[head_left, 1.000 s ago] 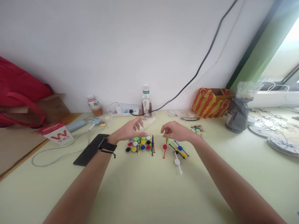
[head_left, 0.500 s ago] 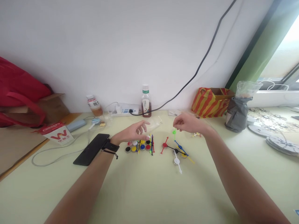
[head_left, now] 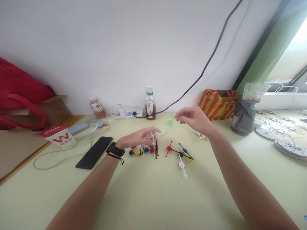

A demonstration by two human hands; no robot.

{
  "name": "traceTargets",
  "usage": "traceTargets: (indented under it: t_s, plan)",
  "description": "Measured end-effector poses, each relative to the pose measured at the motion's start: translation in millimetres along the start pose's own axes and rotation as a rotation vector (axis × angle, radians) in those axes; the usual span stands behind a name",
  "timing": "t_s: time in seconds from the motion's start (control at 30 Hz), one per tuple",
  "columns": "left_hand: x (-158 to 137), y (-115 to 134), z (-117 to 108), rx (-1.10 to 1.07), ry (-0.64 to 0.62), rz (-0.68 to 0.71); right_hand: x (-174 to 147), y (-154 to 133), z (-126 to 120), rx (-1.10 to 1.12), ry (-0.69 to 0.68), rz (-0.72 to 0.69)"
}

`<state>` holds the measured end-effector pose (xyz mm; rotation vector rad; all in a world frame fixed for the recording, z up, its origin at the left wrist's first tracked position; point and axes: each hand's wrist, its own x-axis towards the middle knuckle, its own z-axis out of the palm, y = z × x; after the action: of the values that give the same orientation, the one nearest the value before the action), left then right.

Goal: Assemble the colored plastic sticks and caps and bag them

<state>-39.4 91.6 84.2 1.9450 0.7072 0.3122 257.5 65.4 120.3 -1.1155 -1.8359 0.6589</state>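
My left hand (head_left: 137,137) curls over a cluster of coloured discs, with clear crinkled plastic (head_left: 150,136), apparently a bag, between thumb and fingers. Below it are a blue disc (head_left: 146,151) and several thin arrow pointers (head_left: 156,150) lying together. My right hand (head_left: 193,118) is raised at the back of the table, fingers loosely apart. Left of its fingertips is a blurred green spinner (head_left: 169,123), apart from the hand. Nearer me lie a red spinner (head_left: 169,149), a black one (head_left: 180,155), a blue one (head_left: 184,151), a yellow one (head_left: 189,159) and a white one (head_left: 181,165).
Left of the discs lies a black phone (head_left: 94,152), with a red-white box (head_left: 59,137) beyond. A drink bottle (head_left: 150,103) and power strip (head_left: 129,113) stand along the wall. At right are small yellow-white pieces (head_left: 200,136), a striped bag (head_left: 217,103) and a grey bag (head_left: 243,116).
The green spinner has left my right fingers and shifted left and back. My right hand has risen and loosened. My left hand has moved slightly right, with clear plastic now in its fingers.
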Motion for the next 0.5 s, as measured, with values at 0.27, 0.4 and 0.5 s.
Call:
traceTargets:
  t_s: [0.27, 0.4, 0.5]
  plan:
    - [2, 3, 7, -0.029, 0.041, 0.012, 6, 17, 13, -0.248, -0.081, -0.008]
    - [-4, 4, -1, -0.029, 0.009, -0.054, 6, 31, 10, -0.406, -0.274, 0.052]
    - [-6, 1, -7, -0.039, 0.021, -0.078, 3, 37, 22, -0.385, -0.601, 0.039]
